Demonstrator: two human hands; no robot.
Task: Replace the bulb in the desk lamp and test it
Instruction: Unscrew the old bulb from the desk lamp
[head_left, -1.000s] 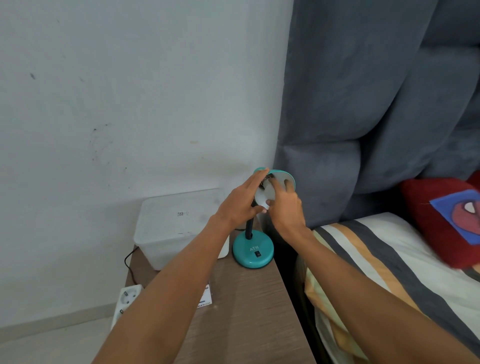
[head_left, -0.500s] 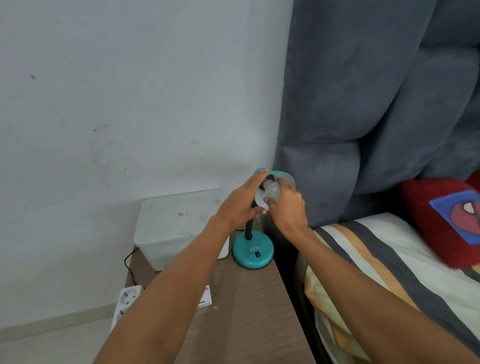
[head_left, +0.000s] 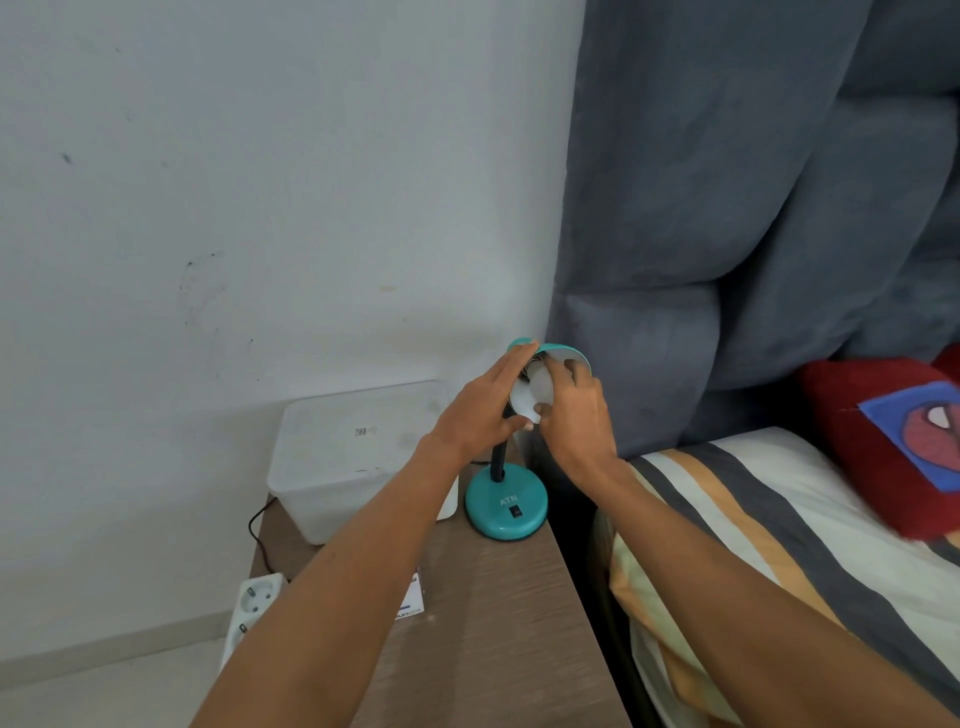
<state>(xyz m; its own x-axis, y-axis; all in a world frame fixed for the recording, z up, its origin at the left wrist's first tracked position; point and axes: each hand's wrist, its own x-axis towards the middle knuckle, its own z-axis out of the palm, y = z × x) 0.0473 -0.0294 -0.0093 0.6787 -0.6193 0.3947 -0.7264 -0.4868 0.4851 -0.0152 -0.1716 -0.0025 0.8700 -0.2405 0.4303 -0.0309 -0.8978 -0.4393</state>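
Note:
A small teal desk lamp (head_left: 505, 506) stands at the back right corner of a wooden bedside table (head_left: 493, 623), its round base showing a black switch. The teal shade (head_left: 563, 353) is tilted toward me. A white bulb (head_left: 535, 392) sits in the mouth of the shade. My left hand (head_left: 480, 415) holds the shade's left side, fingers stretched along it. My right hand (head_left: 576, 415) grips the bulb from the right, thumb under it. The socket is hidden by my fingers.
A translucent plastic box (head_left: 353, 457) with a lid stands left of the lamp against the white wall. A white power strip (head_left: 249, 608) and a black cord hang off the table's left edge. A small card (head_left: 410, 597) lies on the table. A bed with striped bedding (head_left: 779, 545) and a grey headboard borders the right.
My right hand has turned slightly around the bulb, with the fingers shifting position. My left hand and the lamp have stayed in place.

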